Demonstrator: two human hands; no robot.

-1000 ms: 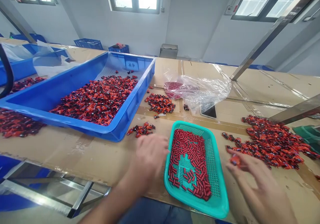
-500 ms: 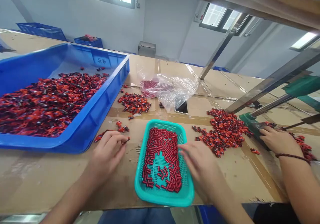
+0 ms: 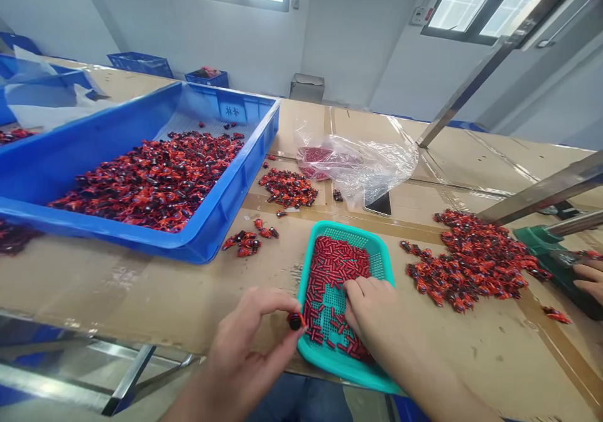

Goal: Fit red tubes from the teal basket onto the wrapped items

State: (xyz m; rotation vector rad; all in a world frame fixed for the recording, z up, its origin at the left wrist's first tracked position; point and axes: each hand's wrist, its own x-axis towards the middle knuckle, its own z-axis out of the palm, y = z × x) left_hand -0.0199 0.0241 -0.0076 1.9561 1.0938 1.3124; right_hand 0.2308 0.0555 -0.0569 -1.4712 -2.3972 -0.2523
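Observation:
My left hand [image 3: 247,343] pinches a small glossy red-and-black part [image 3: 295,321] between thumb and forefinger, its black round end facing me. That part is at the near left rim of a green plastic basket [image 3: 387,259]. Inside the basket lie many short dark-red cylinders [image 3: 336,262]. My right hand [image 3: 372,306] reaches in over the right rim, fingers curled down together among the cylinders; its fingertips are hidden, so what they grip does not show. A few loose red-and-black parts [image 3: 247,242] lie on the table left of the basket.
A big blue tray [image 3: 188,246] of red-and-black parts stands left. Piles of such parts [image 3: 288,188] lie behind and right [image 3: 471,262] of the basket. Beyond are a clear plastic bag [image 3: 377,158] and a phone [image 3: 379,203]. Another person's hand [image 3: 591,277] is at a green tool, far right.
The view has swung left. My left hand has come from the loose parts to the basket's near left rim, holding a part. My right hand has moved from the right rim into the basket.

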